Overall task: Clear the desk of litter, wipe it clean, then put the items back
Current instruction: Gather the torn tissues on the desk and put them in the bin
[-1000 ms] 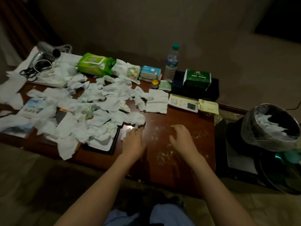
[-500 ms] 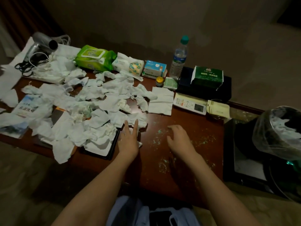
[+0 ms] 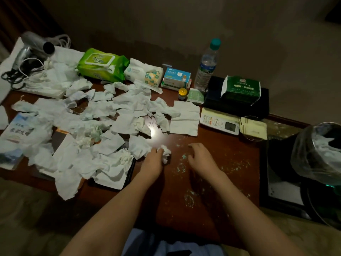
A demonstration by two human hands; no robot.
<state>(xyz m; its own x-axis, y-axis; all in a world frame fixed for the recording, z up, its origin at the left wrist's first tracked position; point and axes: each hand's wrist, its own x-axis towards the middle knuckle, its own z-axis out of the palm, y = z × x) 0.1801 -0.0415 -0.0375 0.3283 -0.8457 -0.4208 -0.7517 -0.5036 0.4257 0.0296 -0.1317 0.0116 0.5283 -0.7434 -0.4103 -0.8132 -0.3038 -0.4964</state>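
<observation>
Your left hand [image 3: 154,162]: fingers curled around a crumpled tissue wad [image 3: 165,153], low on the surface [image 3: 212,182]. Your right hand [image 3: 200,158]: just beside it, fingers loosely bent, tips down on the wood, holding nothing. Litter: a spread of white tissues [image 3: 96,130] covering the left and middle of the surface; pale green crumbs [image 3: 188,197] around your hands. Back row: hair dryer [image 3: 35,49], green wipes pack [image 3: 101,64], water bottle [image 3: 207,65], green box [image 3: 240,88]. Lined bin [image 3: 319,154]: right of the surface, tissues inside.
</observation>
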